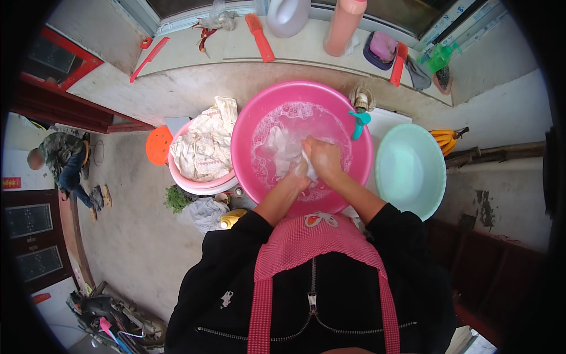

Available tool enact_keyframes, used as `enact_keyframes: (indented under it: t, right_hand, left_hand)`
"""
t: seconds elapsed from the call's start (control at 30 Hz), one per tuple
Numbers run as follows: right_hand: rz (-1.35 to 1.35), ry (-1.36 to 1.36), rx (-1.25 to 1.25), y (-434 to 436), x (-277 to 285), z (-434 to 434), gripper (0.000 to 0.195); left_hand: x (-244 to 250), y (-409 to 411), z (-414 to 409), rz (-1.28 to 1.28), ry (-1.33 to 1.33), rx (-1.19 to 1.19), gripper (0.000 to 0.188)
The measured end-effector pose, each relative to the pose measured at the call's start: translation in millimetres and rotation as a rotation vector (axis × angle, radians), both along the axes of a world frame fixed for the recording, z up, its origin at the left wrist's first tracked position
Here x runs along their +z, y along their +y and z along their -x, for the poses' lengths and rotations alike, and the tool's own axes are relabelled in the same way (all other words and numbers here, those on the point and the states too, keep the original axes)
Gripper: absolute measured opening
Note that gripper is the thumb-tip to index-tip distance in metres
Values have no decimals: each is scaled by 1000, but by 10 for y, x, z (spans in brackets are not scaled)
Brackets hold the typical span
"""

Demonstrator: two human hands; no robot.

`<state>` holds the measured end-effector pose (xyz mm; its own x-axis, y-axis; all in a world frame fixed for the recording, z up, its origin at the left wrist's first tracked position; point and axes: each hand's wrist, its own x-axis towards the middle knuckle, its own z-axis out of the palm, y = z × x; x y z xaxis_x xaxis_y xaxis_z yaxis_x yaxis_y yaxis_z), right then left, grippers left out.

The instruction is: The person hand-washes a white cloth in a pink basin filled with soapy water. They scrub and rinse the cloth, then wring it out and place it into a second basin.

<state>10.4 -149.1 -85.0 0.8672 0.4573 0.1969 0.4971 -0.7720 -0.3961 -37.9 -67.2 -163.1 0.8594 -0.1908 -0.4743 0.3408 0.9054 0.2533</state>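
A large pink plastic basin (242, 177) holds soapy water with foam round its rim side. A wet white cloth (283, 148) lies partly in the water and runs up between my hands. My left hand (300, 175) grips a bunch of it near the basin's middle. Close beside and a little above, my right hand (323, 155) is closed on the same cloth. A teal-handled tap (360, 121) stands at the basin's upper right edge. To the left, a smaller pink basin (177, 170) is filled with patterned cream fabric (205, 144).
A pale green basin (409, 172) stands at right. On the ledge (300, 48) are red brushes (261, 37), bottles and a soap dish (380, 51). An orange stool (159, 146), a grey cloth (208, 214) and a yellow bottle (232, 218) are left. A person (66, 159) bends farther off, above a motorcycle (117, 318).
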Motion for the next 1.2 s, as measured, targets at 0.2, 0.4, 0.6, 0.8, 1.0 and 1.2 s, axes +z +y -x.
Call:
enact_keyframes:
  t: [0.2,0.4,0.6,0.8,1.0,1.2]
  right_hand:
    - [19,-60,-61,69,-82,48,19]
    - [-197,-116,195,51,69,241,18]
    - [-187,-63,230,104,136,347,9]
    - [-72,91,78,72,236,91,18]
    - [-387,167,-175,-241,-65,-450,12]
    - [-1059,893,-169,-582,623,-458,20]
  left_hand:
    - [213,-109,-59,-174,167,19,27]
    - [130,-75,-38,-14,-130,-10,32]
    - [306,-36,-61,-50,23,-82,29]
    - [168,-251,-33,417,-501,270,33]
    - [714,311,-60,-294,119,-113,31]
    - [869,1039,-33,-1099,-395,-299,18]
